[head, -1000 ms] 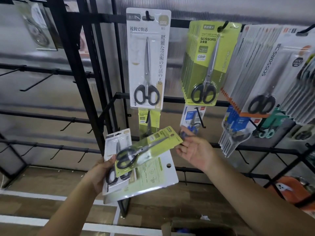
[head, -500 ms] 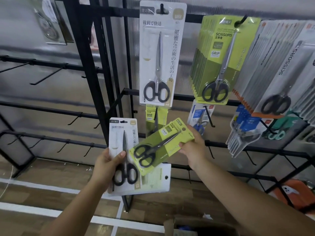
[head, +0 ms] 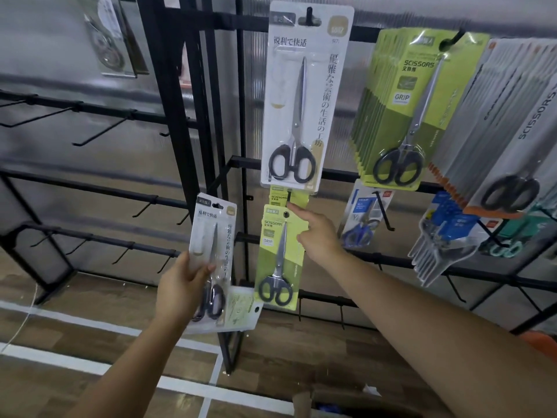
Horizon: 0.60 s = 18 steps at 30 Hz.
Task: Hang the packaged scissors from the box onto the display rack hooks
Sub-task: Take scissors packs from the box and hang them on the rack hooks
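My right hand (head: pixel 319 236) holds a green packaged scissors (head: pixel 278 254) upright by its upper right edge, with the index finger stretched toward the pack's hang hole. The hole sits just below a black hook (head: pixel 288 198) on the display rack (head: pixel 208 116). Another green pack (head: pixel 278 197) hangs on that hook. My left hand (head: pixel 180 288) grips a white packaged scissors (head: pixel 215 227) lower left. A second pack (head: pixel 241 312) lies behind it, back side showing. The cardboard box (head: pixel 304 401) peeks in at the bottom edge.
A large white scissors pack (head: pixel 304 95) hangs above the hook. Stacks of green packs (head: pixel 416 110) and grey packs (head: pixel 512 116) hang to the right, blue ones (head: pixel 364 218) below. Bare hooks (head: pixel 99 131) line the rack's left bars. The floor is wood.
My right hand took the green pack off the stack in my left hand, turned it upright and raised it to the hook. My left hand rose slightly with the remaining packs.
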Each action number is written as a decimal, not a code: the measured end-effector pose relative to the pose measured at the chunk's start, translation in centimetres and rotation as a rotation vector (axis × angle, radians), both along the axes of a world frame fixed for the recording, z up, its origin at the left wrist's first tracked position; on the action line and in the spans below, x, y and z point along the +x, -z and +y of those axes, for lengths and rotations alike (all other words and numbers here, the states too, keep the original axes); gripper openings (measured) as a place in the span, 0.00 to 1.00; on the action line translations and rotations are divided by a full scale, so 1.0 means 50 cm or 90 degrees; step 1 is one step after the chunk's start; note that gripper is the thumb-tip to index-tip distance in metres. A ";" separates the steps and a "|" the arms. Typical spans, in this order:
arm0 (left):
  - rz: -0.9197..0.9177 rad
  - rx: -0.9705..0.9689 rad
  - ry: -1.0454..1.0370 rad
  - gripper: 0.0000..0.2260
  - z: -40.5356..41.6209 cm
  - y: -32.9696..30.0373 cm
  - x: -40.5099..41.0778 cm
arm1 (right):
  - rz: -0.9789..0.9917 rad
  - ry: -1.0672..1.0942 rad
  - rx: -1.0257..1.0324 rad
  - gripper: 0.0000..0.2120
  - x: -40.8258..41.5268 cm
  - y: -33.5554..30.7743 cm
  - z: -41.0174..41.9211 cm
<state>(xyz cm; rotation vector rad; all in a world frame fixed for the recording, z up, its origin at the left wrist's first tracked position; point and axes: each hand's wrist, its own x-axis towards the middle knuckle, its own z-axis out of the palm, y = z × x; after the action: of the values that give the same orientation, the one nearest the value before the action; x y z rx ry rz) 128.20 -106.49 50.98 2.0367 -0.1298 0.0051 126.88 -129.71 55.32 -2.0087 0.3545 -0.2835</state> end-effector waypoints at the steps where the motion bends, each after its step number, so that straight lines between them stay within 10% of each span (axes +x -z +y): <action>1: -0.001 0.006 0.005 0.07 0.002 0.003 0.002 | 0.005 0.004 -0.028 0.35 0.006 0.001 -0.003; 12: 0.038 -0.098 0.014 0.05 0.000 -0.002 -0.001 | 0.004 0.097 -0.204 0.29 0.009 -0.002 0.019; 18: 0.048 -0.120 0.072 0.08 -0.017 -0.002 -0.022 | 0.127 -0.017 0.084 0.13 -0.053 0.042 0.043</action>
<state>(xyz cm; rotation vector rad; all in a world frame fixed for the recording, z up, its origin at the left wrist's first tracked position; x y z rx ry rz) 127.11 -107.36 51.08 1.8361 -0.1892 -0.1255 124.21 -127.57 53.21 -1.9135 0.4602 -0.0405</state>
